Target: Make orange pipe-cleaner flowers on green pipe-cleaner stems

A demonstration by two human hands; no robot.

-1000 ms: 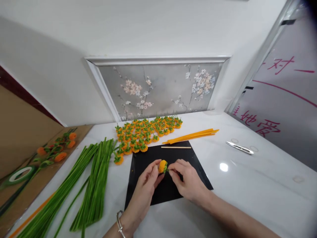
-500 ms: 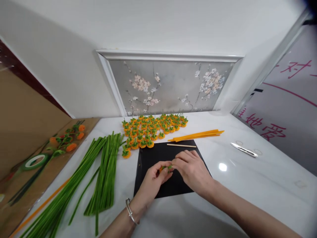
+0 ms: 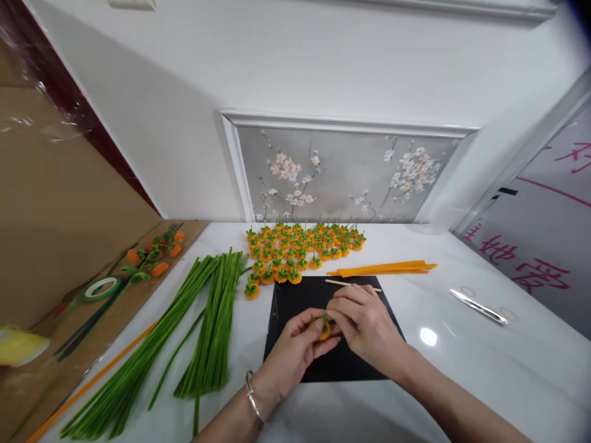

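My left hand point(image 3: 293, 344) is closed on a small orange-and-green fuzzy flower point(image 3: 325, 332), green part uppermost. The fingers of my right hand point(image 3: 372, 320) are pinched together at the flower's green top; fingertips partly hide what they grip. Both hands are over a black mat point(image 3: 346, 369), and a thin wooden stick point(image 3: 335, 282) lies by its far edge, partly behind my right hand. Beyond the mat stand several similar flower heads point(image 3: 300, 249) in rows, green tops up. Green pipe cleaners point(image 3: 212, 344) lie in two bunches to the left, and orange pipe cleaners point(image 3: 385, 269) lie behind the mat.
A silver pointed tool point(image 3: 478, 306) lies on the right of the white table point(image 3: 462, 369). On cardboard at left are a green tape roll point(image 3: 102, 288), orange stemmed flowers point(image 3: 159, 269) and a blurred yellow item point(image 3: 21, 346). A white wall point(image 3: 184, 154) closes off the back.
The view has shifted, so the table things appear farther right and slightly lower. The flower has turned in my fingers and shows more orange. Both hands still grip it.
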